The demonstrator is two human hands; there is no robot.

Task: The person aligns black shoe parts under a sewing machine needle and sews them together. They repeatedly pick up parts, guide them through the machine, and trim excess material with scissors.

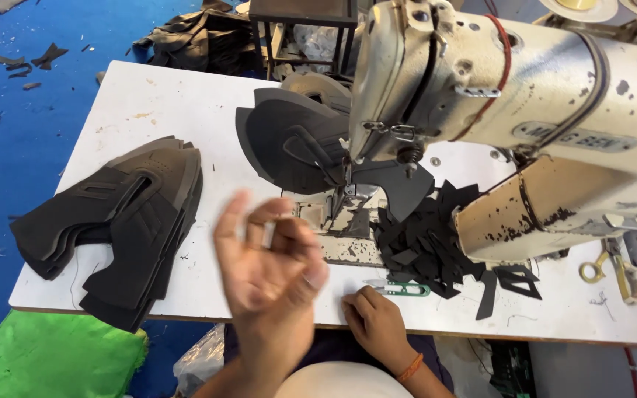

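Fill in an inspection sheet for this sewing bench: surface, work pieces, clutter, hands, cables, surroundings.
Surface: white table, scuffed and marked.
Work pieces: stack of dark cut pieces at left; dark piece under the sewing machine.
Clutter: black offcuts; thread snips; yellow-handled tool.
Hands: left hand raised, blurred, fingers curled; right hand resting on the table edge beside the snips.
Cables: red cord over the machine.
Surroundings: blue floor with scraps; green cloth.

White table (pixel 186 103), dark cut pieces (pixel 123 221)
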